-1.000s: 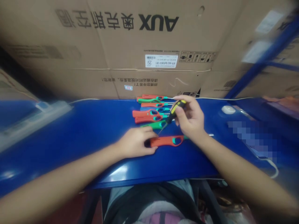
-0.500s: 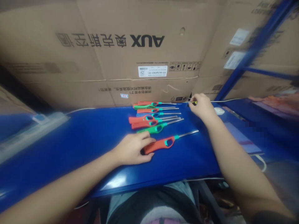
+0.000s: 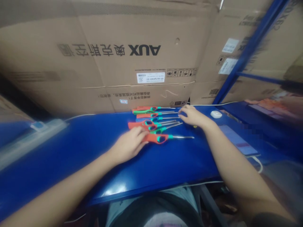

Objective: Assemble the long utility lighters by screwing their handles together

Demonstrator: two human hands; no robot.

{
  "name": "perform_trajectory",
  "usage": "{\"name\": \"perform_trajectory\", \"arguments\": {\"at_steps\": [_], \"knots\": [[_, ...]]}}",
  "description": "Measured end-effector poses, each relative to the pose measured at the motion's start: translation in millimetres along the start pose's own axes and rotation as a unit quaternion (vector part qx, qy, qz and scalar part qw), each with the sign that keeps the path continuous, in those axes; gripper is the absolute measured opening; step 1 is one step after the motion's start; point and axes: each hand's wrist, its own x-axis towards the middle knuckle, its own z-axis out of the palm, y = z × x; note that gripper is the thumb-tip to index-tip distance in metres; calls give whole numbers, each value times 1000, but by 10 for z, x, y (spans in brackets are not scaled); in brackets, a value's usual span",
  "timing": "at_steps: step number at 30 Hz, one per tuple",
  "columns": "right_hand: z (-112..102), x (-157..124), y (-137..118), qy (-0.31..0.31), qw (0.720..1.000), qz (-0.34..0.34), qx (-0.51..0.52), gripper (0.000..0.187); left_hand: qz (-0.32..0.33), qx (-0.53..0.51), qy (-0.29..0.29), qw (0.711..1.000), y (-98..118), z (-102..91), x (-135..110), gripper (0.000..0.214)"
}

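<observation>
My left hand point(image 3: 130, 142) is closed around the handle end of a red-orange long-nosed gas lighter point(image 3: 157, 138), the nearest one in the row. Its metal tube points right. Behind it lie several more lighters side by side: a green one point(image 3: 159, 130), red ones point(image 3: 144, 125), a blue one point(image 3: 153, 119) and another green one point(image 3: 143, 112). My right hand point(image 3: 192, 115) hovers at the tube ends of the farther lighters, fingers loosely bent and apart, with nothing visible in them. Just below it on the table is a small dark thing with a yellow part point(image 3: 195, 126), partly hidden.
A large cardboard sheet point(image 3: 109, 71) stands behind the blue table point(image 3: 163, 167). To the right are a white computer mouse point(image 3: 216, 114) and a phone or tablet point(image 3: 238, 140) with a white cable. A white power strip point(image 3: 35, 137) lies at left. A blue post point(image 3: 246, 56) rises right.
My left hand has pushed the red-orange lighter back towards the row. My right hand has come left to the lighter tubes, and the small yellow-and-dark thing now shows below it.
</observation>
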Motion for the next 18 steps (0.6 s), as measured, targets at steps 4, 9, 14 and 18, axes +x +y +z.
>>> {"name": "perform_trajectory", "arguments": {"at_steps": [4,9,14,18], "knots": [[211,7,-280,64,974,-194,98,38,-75,-12,40,996,-125,55,33,35],[571,-30,-533,-6,971,-225,80,59,-114,-38,67,990,-230,221,52,37],[652,4,-522,9,967,-238,93,46,-139,-56,77,986,-239,272,44,41],[580,14,-522,63,954,-264,123,25,-135,-58,58,987,-203,264,37,47]]}}
